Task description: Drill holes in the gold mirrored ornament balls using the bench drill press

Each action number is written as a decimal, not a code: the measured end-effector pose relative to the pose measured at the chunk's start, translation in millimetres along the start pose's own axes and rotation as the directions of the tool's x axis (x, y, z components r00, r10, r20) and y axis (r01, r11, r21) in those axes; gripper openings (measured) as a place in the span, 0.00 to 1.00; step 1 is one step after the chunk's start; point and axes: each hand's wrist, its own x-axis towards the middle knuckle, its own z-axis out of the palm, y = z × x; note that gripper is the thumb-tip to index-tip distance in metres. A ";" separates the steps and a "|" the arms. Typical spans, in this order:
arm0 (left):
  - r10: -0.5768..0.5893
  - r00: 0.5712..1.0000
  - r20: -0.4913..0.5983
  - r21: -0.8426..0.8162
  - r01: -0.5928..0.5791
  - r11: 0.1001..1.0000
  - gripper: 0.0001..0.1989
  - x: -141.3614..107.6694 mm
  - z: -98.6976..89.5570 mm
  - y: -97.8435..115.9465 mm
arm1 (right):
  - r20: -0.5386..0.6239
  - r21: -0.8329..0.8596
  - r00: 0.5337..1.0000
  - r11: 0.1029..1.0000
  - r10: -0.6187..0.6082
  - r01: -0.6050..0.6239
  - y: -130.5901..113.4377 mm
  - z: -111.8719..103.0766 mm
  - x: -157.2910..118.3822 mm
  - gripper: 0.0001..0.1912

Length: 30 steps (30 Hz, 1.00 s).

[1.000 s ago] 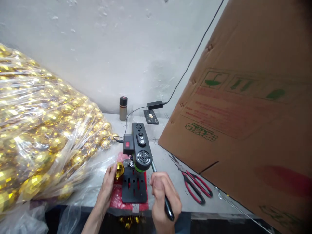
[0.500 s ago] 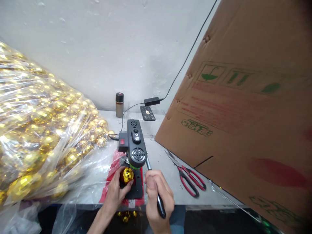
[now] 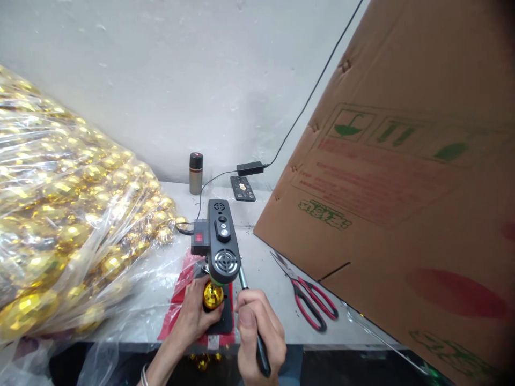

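While our left hand [image 3: 195, 316] closes its fingers around a small gold mirror ball [image 3: 213, 295], we keep that ball low in the frame, just left of centre, on the black base plate [image 3: 226, 321] directly under the head of a small black bench drill press [image 3: 221, 244]. Our right hand [image 3: 257, 327] is clamped in a fist around the black grip of the press's feed lever [image 3: 251, 311], whose metal rod slants up and left to the side of the machine. A red switch box [image 3: 199, 237] sits on the left flank of the press, and a red plastic sheet [image 3: 182, 300] lies beneath its base on the grey worktable [image 3: 265, 268]. To the right of our right hand, apart from it, red-handled scissors [image 3: 308, 300] lie on the tabletop with their blades pointing toward the upper left. A large clear plastic bag of gold mirror balls [image 3: 68, 214] fills the left side of the frame, its edge reaching near the press. A tilted cardboard box [image 3: 394, 177] takes up the right side. Toward the back, at centre against the white wall, stand a grey flask with a red cap [image 3: 196, 172], a black power adapter [image 3: 250, 168] with its cable running up the wall, and a dark flat remote-like device [image 3: 242, 188] just in front of it.
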 end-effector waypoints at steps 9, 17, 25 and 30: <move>-0.026 0.999 0.030 0.001 0.026 1.000 0.25 -1.2 -0.4 5.2 | -0.076 -0.055 0.997 0.998 -0.033 0.029 21.0 11.5 -27.0 0.17; -0.009 1.000 0.023 -0.008 0.009 1.000 0.25 -1.8 0.5 6.4 | -0.176 -0.066 0.984 0.997 0.017 -0.029 20.2 21.1 -35.1 0.18; 0.023 1.000 -0.013 0.001 -0.023 1.000 0.24 -2.0 4.7 -0.4 | -0.216 -0.092 0.976 0.996 -0.020 0.000 26.0 24.4 -37.1 0.19; 0.021 0.999 -0.033 0.007 -0.021 1.000 0.24 -3.2 6.2 -3.2 | -0.236 -0.074 0.972 0.997 0.008 -0.026 22.9 25.6 -39.9 0.19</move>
